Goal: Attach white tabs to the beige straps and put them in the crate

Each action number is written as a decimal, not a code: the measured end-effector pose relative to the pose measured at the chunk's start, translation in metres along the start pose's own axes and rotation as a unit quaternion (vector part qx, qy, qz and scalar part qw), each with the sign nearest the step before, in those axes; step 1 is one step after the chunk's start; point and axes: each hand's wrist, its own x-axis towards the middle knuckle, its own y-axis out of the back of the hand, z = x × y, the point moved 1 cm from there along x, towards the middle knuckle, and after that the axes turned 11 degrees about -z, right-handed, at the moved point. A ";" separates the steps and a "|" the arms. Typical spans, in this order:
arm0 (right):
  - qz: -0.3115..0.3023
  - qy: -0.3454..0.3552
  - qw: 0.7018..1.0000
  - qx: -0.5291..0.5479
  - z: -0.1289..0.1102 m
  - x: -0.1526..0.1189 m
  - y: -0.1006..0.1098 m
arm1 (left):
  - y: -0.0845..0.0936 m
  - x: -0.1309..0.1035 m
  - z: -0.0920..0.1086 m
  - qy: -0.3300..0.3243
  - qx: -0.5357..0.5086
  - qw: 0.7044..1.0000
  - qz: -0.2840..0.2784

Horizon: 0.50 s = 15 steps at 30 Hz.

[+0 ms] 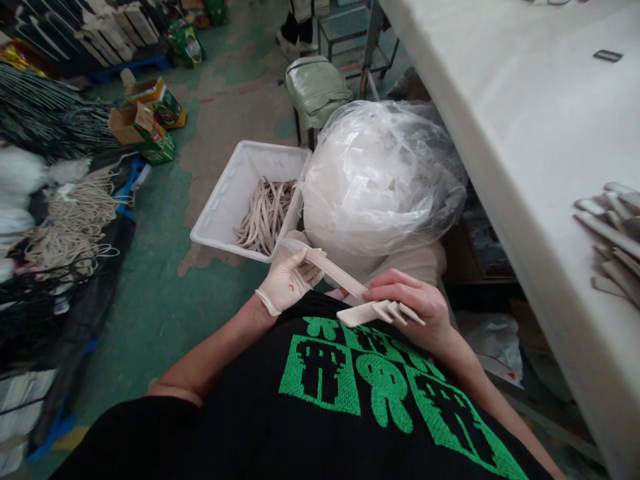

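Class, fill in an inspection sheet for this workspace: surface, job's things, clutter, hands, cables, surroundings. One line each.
Surface: white table at right, with a pile of grey strips.
Job's things: a beige strip and a small bundle of strips.
Clutter: white bin of strips, clear bag of white pieces.
Hands: gloved left hand holds the strip's end; bare right hand grips the bundle.
Cables: nothing seen.
Surroundings: green floor, cardboard boxes, cord bundles.
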 end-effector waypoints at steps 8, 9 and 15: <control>-0.034 0.026 0.998 -0.047 0.020 0.029 -0.020 | -0.005 0.003 -0.024 0.073 0.093 0.988 -0.101; -0.046 0.020 0.997 -0.053 0.026 0.033 -0.024 | -0.004 0.003 -0.027 0.077 0.103 0.985 -0.118; -0.059 -0.083 0.992 -0.079 0.047 0.034 -0.029 | 0.026 0.021 -0.032 0.165 0.038 0.971 -0.168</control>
